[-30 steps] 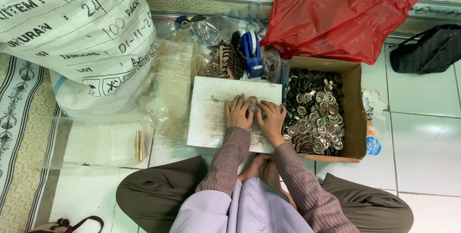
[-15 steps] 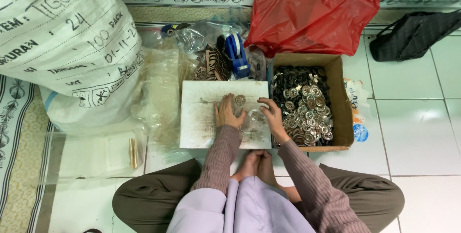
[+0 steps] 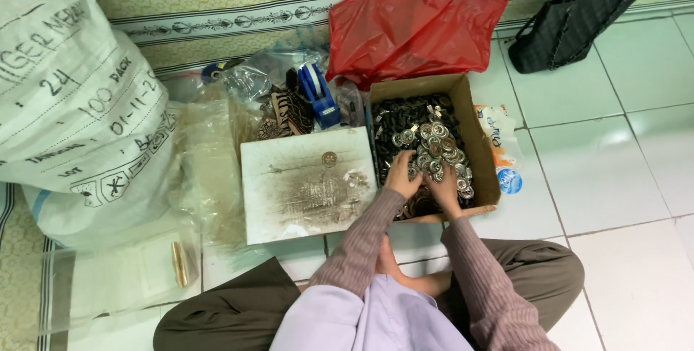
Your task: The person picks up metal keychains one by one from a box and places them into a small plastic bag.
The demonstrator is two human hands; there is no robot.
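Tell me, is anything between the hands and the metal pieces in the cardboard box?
Nothing visible. The left hand and right hand rest directly on the metal pieces inside the open cardboard box, beside the white board.

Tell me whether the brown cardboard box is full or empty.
Well filled, though not brimming: the brown cardboard box is open-topped, its floor hidden under small round metal pieces. Both hands dig among them.

Box (image 3: 473, 148) right of board (image 3: 289, 192), bag (image 3: 419, 22) behind box
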